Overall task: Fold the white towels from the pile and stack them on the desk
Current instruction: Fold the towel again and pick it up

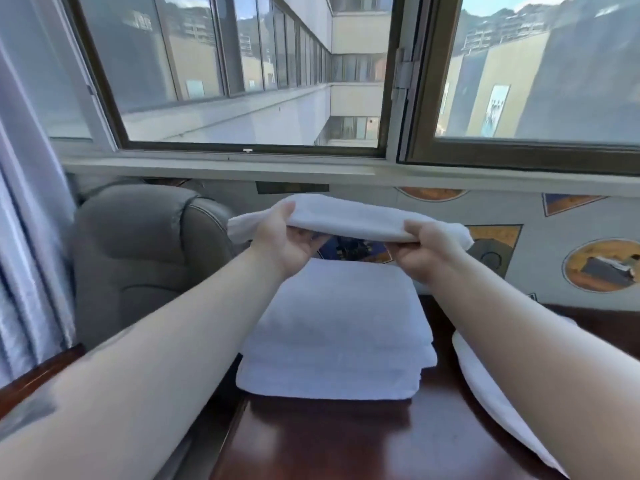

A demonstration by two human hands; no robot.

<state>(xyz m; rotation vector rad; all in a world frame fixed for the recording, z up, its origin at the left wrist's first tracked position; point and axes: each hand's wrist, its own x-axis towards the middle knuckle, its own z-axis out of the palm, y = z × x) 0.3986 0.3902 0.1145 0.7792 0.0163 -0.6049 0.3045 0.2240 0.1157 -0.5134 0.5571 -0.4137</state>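
Towel (349, 218): soft, light, probably sags; grip both ends.
Left hand (289, 237): pinching one end.
Right hand (424, 251): pinching the other.

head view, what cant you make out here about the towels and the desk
- Head view: right part of the white cloth is hidden by the right forearm; towel or pile unclear.
- Number of towels in the stack: layers blur together.
- Fingers of the left hand and right hand mostly hidden under the held towel.
- Desk cut off by the bottom edge.
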